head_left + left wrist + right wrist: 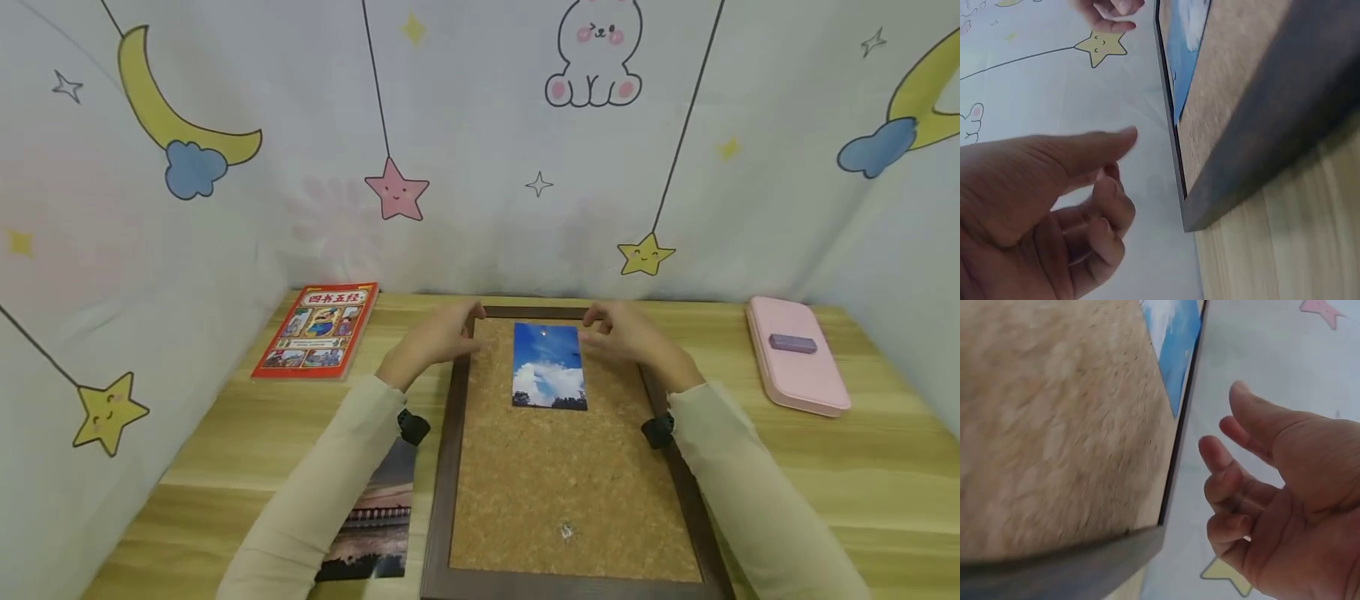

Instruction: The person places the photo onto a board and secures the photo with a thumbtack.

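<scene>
A photo of blue sky and white clouds [548, 371] lies on the upper part of a framed cork board [573, 475]. A small pin head [543, 332] shows at the photo's top edge. My left hand [447, 332] is over the board's top left corner, its fingers loosely bent around nothing. On the other side, my right hand [622, 333] hovers close to the photo's upper right corner, also holding nothing. Both wrist views show the thumb apart from the curled fingers of the left hand [1054, 200] and the right hand [1285, 494].
Under my left forearm lies a second photo with a pier at dusk [382, 517], partly covered by the sleeve. A red book [318, 332] rests at the back left. At the right is a pink case [798, 367] with a purple strip. A small pale mark [567, 531] sits low on the cork.
</scene>
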The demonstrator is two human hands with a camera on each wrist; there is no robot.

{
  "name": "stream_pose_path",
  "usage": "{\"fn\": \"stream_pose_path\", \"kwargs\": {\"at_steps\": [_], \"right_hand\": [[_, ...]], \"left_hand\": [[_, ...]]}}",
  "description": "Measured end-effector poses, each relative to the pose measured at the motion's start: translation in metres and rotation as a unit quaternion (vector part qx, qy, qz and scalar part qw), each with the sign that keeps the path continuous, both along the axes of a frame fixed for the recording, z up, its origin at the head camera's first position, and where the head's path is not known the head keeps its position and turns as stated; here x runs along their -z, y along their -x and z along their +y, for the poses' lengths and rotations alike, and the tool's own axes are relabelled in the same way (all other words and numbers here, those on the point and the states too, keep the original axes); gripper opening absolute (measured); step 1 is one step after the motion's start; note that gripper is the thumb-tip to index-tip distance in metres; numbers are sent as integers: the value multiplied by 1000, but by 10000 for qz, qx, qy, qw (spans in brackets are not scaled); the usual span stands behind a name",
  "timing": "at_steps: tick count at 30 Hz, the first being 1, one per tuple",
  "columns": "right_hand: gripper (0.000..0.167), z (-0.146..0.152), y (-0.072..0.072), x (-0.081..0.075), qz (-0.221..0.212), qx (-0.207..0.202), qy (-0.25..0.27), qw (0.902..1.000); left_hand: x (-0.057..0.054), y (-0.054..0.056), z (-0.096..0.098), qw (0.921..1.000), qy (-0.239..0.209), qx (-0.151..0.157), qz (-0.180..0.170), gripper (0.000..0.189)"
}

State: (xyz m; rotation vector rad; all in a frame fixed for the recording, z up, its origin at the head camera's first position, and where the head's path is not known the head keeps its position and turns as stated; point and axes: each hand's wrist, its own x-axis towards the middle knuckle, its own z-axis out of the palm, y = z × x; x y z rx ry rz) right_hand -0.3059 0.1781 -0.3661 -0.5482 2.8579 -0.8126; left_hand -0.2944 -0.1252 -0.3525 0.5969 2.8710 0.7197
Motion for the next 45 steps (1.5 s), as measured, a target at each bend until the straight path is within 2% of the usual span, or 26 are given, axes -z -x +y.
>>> {"fn": "stream_pose_path", "kwargs": {"at_steps": [2,5,10,15,19,22,27,35,40,45], "right_hand": [[26,5,-6,-2,-65,-45,58,10000],[25,13,-15,-5,-104,-110,55,9999],[21,27,-32,-11,187,-341,-266,9989],[19,50,-56,-10,350,-492,-530,9968],[16,72,-77,-4,351,-558,-696,9954],[13,90,-89,3,332,-681,-719,9945],[9,115,-104,8,95,-906,-662,9936],[8,138,-129,14,-440,-1689,-330,9841],[11,142,-145,21,-656,-1638,-67,9843],[13,148,-161,27,-699,-1491,33,9863]], "left_hand": [[-2,-5,-8,9987,183,196,424,42],[-4,-14,-17,9971,287,247,661,40],[-6,-28,-37,9974,408,240,548,40],[-4,-48,-65,9985,462,112,253,39],[1,-65,-90,9986,505,-121,-97,37],[4,-77,-107,9983,485,-136,-284,36],[9,-94,-127,9978,553,-143,-337,35],[23,-115,-142,9957,769,-172,-494,40],[24,-126,-145,9942,870,-117,-625,48],[25,-131,-141,9932,933,-62,-699,56]]}}
